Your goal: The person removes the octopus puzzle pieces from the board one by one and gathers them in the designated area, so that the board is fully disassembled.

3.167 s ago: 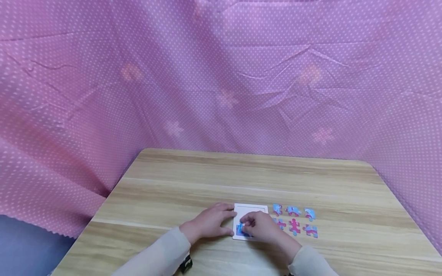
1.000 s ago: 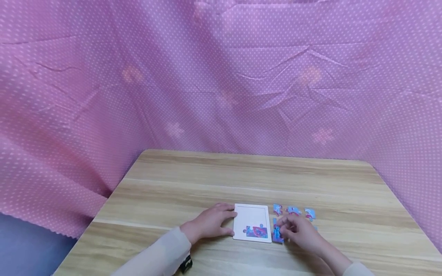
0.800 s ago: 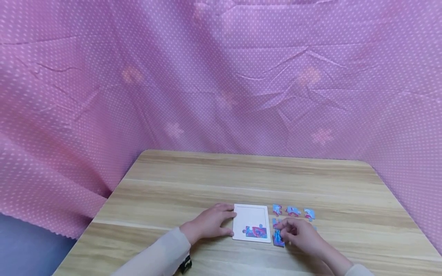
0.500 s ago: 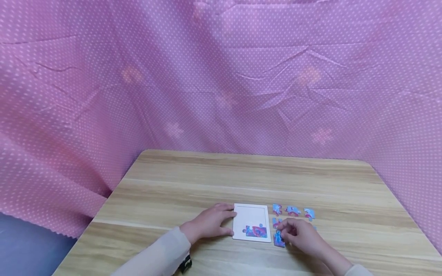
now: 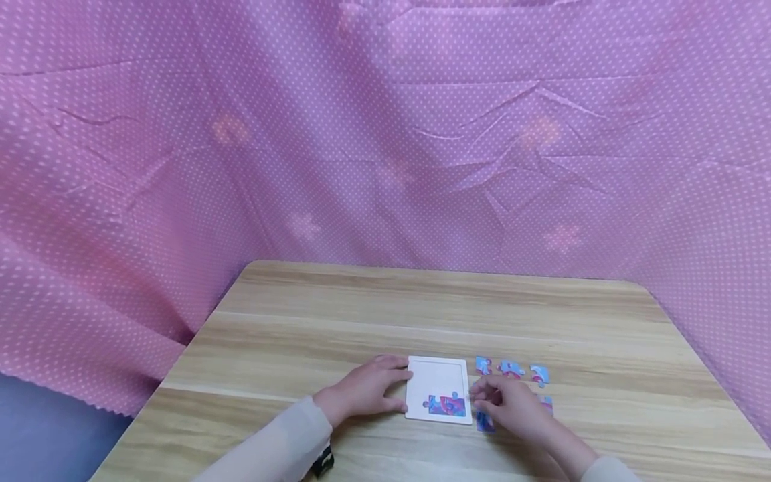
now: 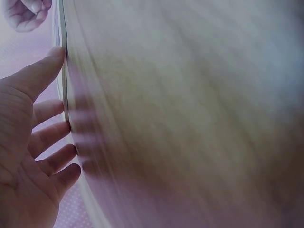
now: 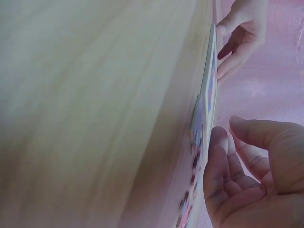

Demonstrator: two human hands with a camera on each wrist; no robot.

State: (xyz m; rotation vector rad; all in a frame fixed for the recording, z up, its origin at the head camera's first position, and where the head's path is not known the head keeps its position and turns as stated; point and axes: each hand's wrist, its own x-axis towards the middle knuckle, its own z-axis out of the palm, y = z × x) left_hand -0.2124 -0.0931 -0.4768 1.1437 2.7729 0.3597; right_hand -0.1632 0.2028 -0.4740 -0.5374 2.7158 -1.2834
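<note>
A white puzzle tray [image 5: 432, 376] lies on the table, with joined blue and pink jigsaw pieces [image 5: 447, 404] in its front right part. My left hand [image 5: 370, 388] touches the tray's left edge, thumb and fingers spread along it. Just right of the tray, my right hand [image 5: 512, 405] hovers low over loose pieces, fingers bent loosely. In the right wrist view a gap shows between thumb and index finger, with nothing in it. A blue jigsaw piece [image 5: 484, 423] lies on the table below these fingertips. Other pieces are hidden under the hand.
Behind the right hand, a row of loose jigsaw pieces [image 5: 510, 369] lies on the wooden table [image 5: 361, 294]. Another piece [image 5: 547, 404] shows partly beyond the hand's right side. A pink dotted curtain [image 5: 385, 134] hangs around the table's back and sides.
My right hand has gone from the tray to the loose pieces at its right, and lately shifted slightly left. The blue piece now lies outside the tray. My left hand has stayed put.
</note>
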